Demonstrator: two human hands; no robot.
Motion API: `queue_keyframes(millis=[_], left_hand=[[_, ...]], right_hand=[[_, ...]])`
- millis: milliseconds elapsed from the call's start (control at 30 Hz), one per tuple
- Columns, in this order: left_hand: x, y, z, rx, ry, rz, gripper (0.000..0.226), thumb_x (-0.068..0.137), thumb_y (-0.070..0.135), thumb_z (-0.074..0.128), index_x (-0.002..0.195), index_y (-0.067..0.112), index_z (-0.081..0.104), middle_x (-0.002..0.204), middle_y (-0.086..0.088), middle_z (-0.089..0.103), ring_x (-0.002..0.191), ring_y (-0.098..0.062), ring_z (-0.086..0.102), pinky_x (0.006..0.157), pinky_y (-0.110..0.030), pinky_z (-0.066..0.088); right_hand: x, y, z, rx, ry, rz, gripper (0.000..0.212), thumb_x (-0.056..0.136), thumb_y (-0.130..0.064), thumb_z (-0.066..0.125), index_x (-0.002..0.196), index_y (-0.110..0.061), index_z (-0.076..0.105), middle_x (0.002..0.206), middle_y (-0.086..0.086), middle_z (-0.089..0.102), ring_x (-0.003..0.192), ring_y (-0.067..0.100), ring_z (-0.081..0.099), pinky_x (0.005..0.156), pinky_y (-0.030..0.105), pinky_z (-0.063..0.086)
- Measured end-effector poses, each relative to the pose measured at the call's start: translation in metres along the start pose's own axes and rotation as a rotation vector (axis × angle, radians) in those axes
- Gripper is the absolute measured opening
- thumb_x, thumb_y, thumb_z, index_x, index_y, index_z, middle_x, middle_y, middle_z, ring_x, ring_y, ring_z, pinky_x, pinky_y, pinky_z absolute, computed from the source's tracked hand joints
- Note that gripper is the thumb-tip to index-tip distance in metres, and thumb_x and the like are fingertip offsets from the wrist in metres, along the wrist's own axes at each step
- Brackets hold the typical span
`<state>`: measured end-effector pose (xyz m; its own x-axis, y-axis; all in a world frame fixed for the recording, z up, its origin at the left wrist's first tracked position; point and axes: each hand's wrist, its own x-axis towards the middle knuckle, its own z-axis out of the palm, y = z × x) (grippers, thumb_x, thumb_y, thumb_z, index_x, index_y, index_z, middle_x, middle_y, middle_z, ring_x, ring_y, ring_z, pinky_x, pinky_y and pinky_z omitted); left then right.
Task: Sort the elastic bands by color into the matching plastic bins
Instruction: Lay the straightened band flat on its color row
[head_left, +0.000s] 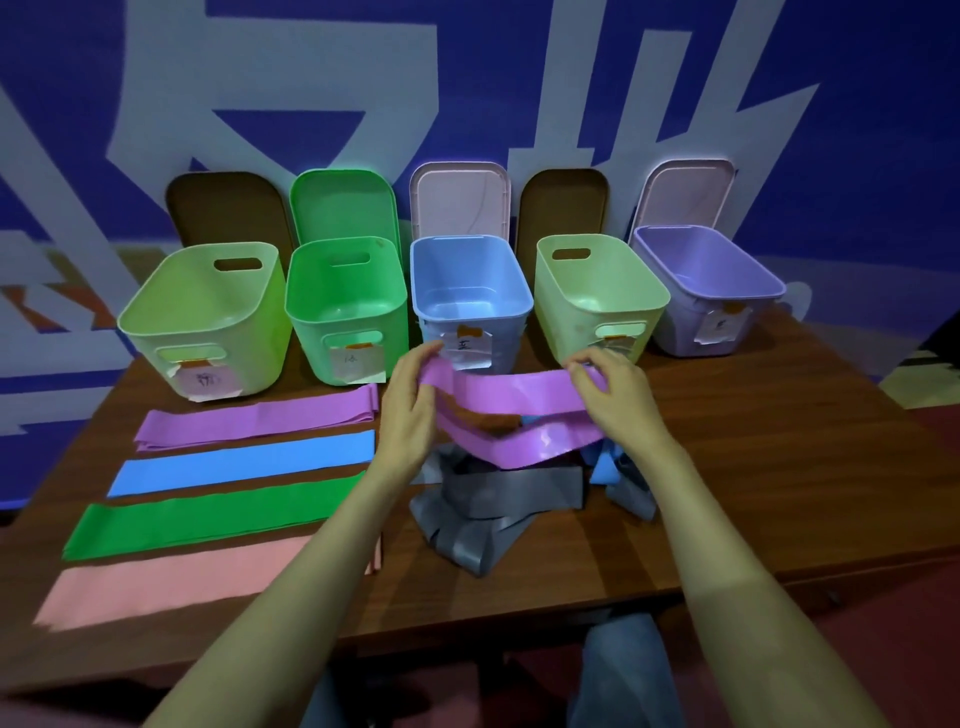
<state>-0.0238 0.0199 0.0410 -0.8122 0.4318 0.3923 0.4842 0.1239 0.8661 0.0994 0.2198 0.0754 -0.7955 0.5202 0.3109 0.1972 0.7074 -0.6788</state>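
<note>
Both hands hold a purple elastic band (511, 397) stretched above the table. My left hand (408, 410) pinches its left end and my right hand (613, 395) pinches its right end. Under it lies a heap of grey bands (493, 512) with a blue band (605, 470) partly showing. Flat on the left lie a purple band (254, 423), a blue band (244, 465), a green band (208, 522) and a pink band (176, 587). Behind stand several open bins: light green (202, 312), green (345, 301), blue (467, 291), pale green (597, 293) and purple (706, 280).
The bins' lids lean against the blue wall behind them, among them a pink lid (460, 200). Paper labels are taped to the bin fronts. The wooden table (753, 467) has bare surface on its right side. My knees show below the front edge.
</note>
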Motion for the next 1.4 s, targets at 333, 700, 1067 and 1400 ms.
queue_keyframes(millis=[333, 700, 1067, 1400], left_hand=[[-0.055, -0.029, -0.029, 0.45, -0.726, -0.334, 0.08, 0.052, 0.08, 0.06, 0.119, 0.036, 0.049, 0.117, 0.002, 0.05, 0.112, -0.019, 0.044, 0.098, -0.042, 0.04], [-0.054, -0.005, -0.019, 0.127, -0.338, -0.422, 0.059, 0.082, -0.007, 0.058, 0.132, 0.019, 0.039, 0.116, -0.003, 0.048, 0.098, -0.015, 0.054, 0.066, -0.022, 0.052], [-0.074, -0.009, -0.018, 0.275, -0.06, -0.451, 0.032, 0.082, -0.007, 0.052, 0.11, 0.007, 0.048, 0.111, -0.006, 0.045, 0.096, -0.016, 0.045, 0.077, -0.024, 0.036], [-0.061, -0.018, -0.048, 0.079, 0.219, -0.508, 0.023, 0.081, -0.006, 0.043, 0.092, 0.011, 0.055, 0.087, -0.003, 0.056, 0.061, -0.02, 0.048, 0.053, -0.03, 0.04]], right_hand=[[-0.054, 0.045, 0.019, -0.058, -0.347, 0.095, 0.008, 0.087, -0.029, 0.061, 0.095, -0.03, 0.062, 0.102, -0.006, 0.065, 0.104, 0.016, 0.054, 0.09, 0.033, 0.044], [-0.057, 0.018, 0.011, 0.077, -0.128, -0.028, 0.015, 0.086, -0.011, 0.063, 0.094, -0.025, 0.064, 0.085, -0.009, 0.057, 0.077, 0.005, 0.051, 0.075, 0.011, 0.042], [-0.039, 0.038, 0.038, -0.437, -0.313, 0.219, 0.026, 0.092, -0.025, 0.051, 0.116, -0.018, 0.059, 0.113, 0.012, 0.059, 0.118, 0.029, 0.042, 0.092, 0.039, 0.041], [-0.01, 0.015, 0.008, 0.124, -0.035, 0.461, 0.006, 0.089, -0.008, 0.045, 0.086, -0.009, 0.04, 0.077, 0.019, 0.057, 0.062, 0.031, 0.061, 0.049, 0.026, 0.046]])
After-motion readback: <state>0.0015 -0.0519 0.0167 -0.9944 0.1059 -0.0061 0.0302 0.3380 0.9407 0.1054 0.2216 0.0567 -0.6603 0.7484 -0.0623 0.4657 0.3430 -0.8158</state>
